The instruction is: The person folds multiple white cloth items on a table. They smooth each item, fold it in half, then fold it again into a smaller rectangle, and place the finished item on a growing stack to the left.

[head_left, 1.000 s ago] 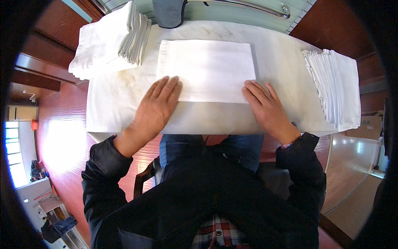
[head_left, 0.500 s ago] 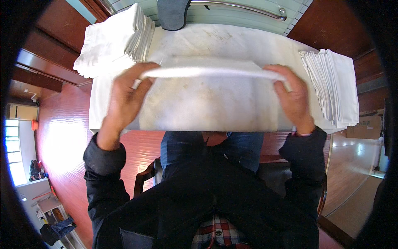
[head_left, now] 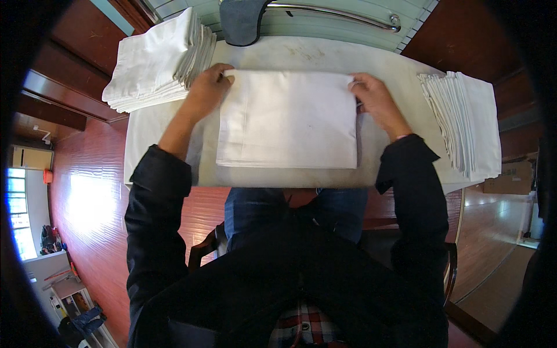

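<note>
A folded white cloth (head_left: 287,122) lies spread as a rectangle over the middle of the table. My left hand (head_left: 208,91) pinches its far left corner between thumb and fingers. At the far right corner, my right hand (head_left: 374,100) grips the same cloth, with the thumb on top. The cloth's near edge hangs loose or rests close to the tabletop; which of these I cannot tell. To the left stands a tall stack of folded white cloths (head_left: 154,61), and to the right a fanned row of folded white cloths (head_left: 464,124).
The table bears a stained white tablecloth (head_left: 313,52). Behind it are a metal rail (head_left: 342,15) and a dark grey padded piece (head_left: 241,23) overhanging the far edge. A chair armrest (head_left: 200,252) is beside my legs, over a reddish wood floor (head_left: 90,232).
Both hands have moved away from me and closer together. The cloth, edge-on and blurred before, now shows its flat face toward me.
</note>
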Demonstrator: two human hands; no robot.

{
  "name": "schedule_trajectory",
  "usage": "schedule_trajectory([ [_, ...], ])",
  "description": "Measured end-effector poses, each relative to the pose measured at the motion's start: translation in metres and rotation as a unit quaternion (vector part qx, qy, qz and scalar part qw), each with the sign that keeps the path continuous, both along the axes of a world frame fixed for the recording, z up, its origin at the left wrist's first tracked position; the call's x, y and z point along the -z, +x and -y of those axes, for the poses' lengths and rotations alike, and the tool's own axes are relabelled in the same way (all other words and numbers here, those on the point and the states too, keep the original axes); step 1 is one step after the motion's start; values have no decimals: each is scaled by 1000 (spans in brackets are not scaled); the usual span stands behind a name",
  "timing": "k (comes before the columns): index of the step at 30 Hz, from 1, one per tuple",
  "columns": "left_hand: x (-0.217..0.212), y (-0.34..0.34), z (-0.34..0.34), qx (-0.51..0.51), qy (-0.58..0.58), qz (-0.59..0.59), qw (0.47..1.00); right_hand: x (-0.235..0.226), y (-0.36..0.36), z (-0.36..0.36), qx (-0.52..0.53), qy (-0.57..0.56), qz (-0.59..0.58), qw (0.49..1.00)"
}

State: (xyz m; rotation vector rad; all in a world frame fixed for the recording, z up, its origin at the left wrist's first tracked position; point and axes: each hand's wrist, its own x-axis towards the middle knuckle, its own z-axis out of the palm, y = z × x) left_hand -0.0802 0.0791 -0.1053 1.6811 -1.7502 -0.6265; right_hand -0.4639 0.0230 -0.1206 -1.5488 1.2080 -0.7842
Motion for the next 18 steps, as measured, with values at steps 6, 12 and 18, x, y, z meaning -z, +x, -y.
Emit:
schedule_trajectory([
  [6,8,-11,-12,-42,-89,263,960,12,-1,-2,79,-199,-243,946],
  [12,12,-67,-11,149,-202,253,934,7,59,-33,-95,-448,-236,857],
  [18,31,-75,-21,185,-96,313,927,33,75,-48,-128,-377,-357,845],
])
